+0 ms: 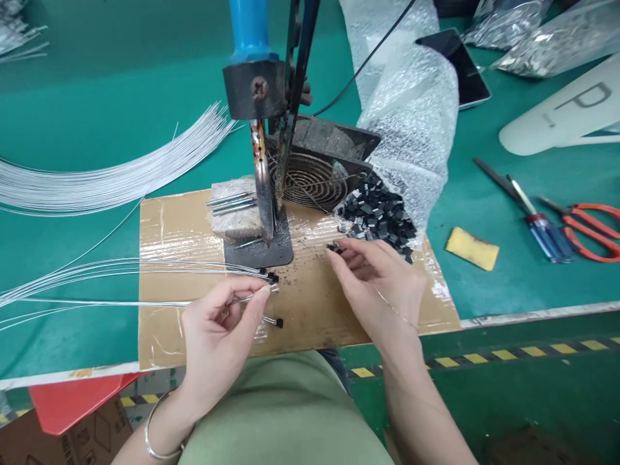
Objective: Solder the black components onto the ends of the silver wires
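Observation:
My left hand (230, 323) pinches a thin white wire near its bare tip, over the cardboard sheet (165, 232). Beside these fingers lie several white wires (194, 265) with small black caps (272, 278) on their ends; another black cap (278, 323) shows just below. My right hand (378, 284) has thumb and forefinger closed on a small black cap (333, 248), mostly covered by the fingertips. A pile of black caps (375, 210) lies just beyond that hand. Between and behind both hands, a blue-handled soldering iron (261, 174) points down on its stand.
A long bundle of white wires (106, 187) lies at left. A small fan (314, 177) stands behind the iron. Bubble wrap (416, 110), a yellow sponge (472, 248), a screwdriver (542, 226) and orange-handled scissors (591, 226) lie at right. The table's front edge (533, 314) runs nearby.

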The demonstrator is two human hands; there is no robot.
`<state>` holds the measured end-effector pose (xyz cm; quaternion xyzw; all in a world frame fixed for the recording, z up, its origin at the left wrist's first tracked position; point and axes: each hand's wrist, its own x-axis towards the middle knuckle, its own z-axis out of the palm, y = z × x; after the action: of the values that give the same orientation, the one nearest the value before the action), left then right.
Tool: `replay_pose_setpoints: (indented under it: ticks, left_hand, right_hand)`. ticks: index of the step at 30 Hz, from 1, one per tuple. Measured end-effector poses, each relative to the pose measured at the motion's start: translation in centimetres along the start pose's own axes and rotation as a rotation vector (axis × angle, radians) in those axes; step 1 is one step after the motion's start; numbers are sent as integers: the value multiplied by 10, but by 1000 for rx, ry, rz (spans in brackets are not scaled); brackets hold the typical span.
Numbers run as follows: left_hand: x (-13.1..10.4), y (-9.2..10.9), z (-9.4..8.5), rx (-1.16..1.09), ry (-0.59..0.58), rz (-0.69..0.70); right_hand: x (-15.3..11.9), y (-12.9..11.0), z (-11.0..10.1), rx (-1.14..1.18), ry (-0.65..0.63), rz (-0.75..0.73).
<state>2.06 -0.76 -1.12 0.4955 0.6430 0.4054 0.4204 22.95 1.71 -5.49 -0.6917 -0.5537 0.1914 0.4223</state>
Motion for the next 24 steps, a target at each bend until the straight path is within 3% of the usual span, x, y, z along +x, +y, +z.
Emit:
replay_pose_setpoints:
  ticks: [2,5,17,20,24]
  left_hand:
    - [0,-1,-2,4,-16,-8]
    - [0,-1,-4,0,-32,-6]
    - [2,4,-5,-1,-49,18]
    - [1,3,-6,-1,-66,33]
    - [1,3,-6,19,-63,32]
  right_hand:
    - [6,10,-1,-156,-46,-99]
    - [8,17,1,-210,-57,-163]
    - [3,15,6,-276,-43,-206]
    - [-2,12,6,-164,-15,-104]
    - [-11,-2,6,239,-35,173]
